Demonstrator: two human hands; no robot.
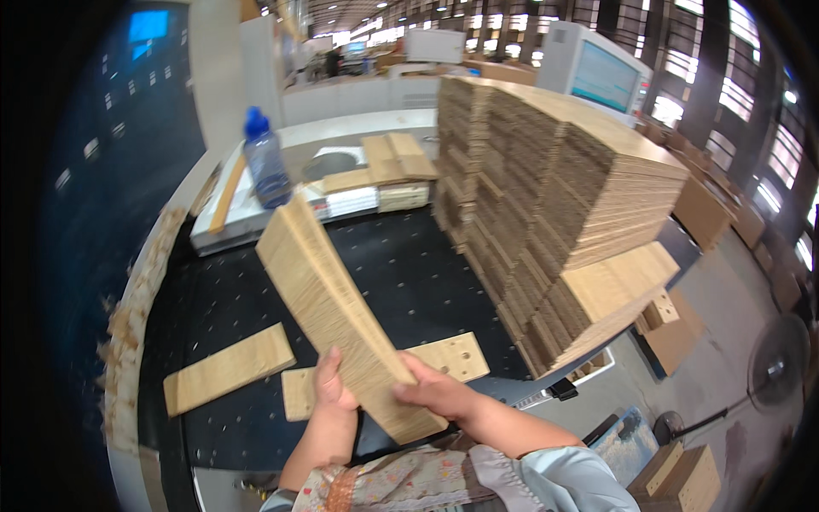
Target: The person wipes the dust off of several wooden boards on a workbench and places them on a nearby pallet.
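Note:
Between my two hands is a stack of thin wooden boards (328, 294), tilted up over the black table, its far end leaning left. My left hand (333, 381) grips its left side near the lower end, and my right hand (435, 388) clasps the right side with the thumb on top. Beneath the hands lies a drilled wooden board (456, 356), partly hidden by the stack; its left part shows beside my left hand. Another flat wooden board (229, 369) rests on the table to the left.
Tall stacks of wooden boards (520, 179) line the table's right side. At the back stand a blue-capped bottle (269, 166) and a few boards (397, 158) on a white ledge. A monitor (601, 72) rises behind the stacks; a fan (776, 369) stands right.

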